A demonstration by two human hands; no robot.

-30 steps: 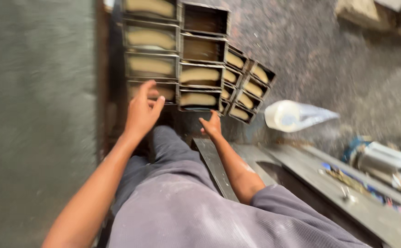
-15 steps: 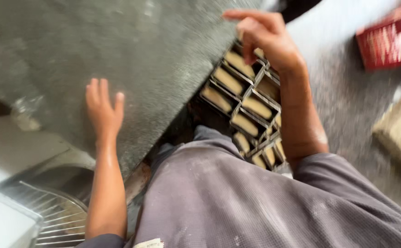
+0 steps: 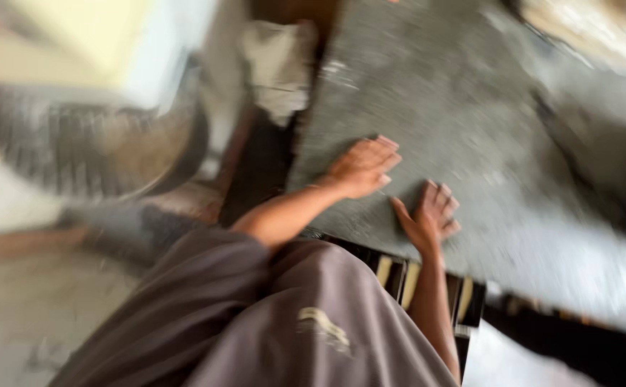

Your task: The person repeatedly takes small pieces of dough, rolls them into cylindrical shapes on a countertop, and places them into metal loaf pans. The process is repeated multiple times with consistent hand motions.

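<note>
Flat, unclenched, both the left hand (image 3: 362, 168) and right hand (image 3: 431, 217) press on the grey slab (image 3: 470, 107), already covering most bread tins (image 3: 406, 279).

There is only one view, from the head of the person. It looks steeply down over the grey shirt (image 3: 256, 322) onto the grey stone slab (image 3: 470, 107), from close above it. The slab fills the upper right part, and the picture is blurred.
</note>
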